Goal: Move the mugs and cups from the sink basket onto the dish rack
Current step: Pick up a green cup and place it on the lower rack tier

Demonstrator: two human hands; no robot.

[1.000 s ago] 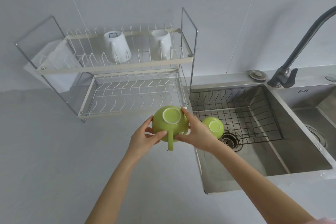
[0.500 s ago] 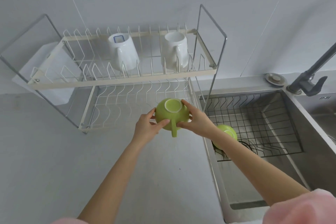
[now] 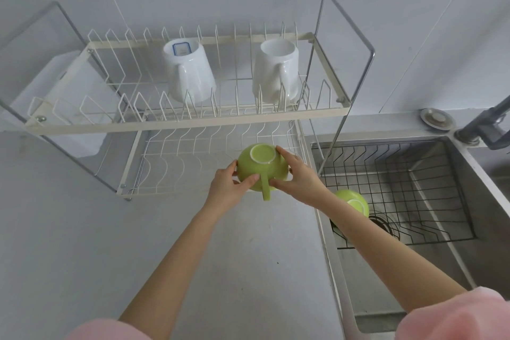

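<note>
While both sets of fingers (image 3: 249,180) clasp the upturned green cup (image 3: 259,171), left hand (image 3: 226,190) and right hand (image 3: 299,178) on either side, it has travelled from beside the sink to just over the dish rack (image 3: 193,121) lower tier, so placing looks imminent. Above sit two white mugs (image 3: 189,74). Right of the fingers, a second green cup (image 3: 354,201) waits in the sink basket (image 3: 414,188), partly hidden by the forearm.

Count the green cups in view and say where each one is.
2. One green cup is upside down, held between the left hand and right hand at the dish rack's lower tier. The other sits in the sink basket, partly hidden behind the right forearm.
</note>
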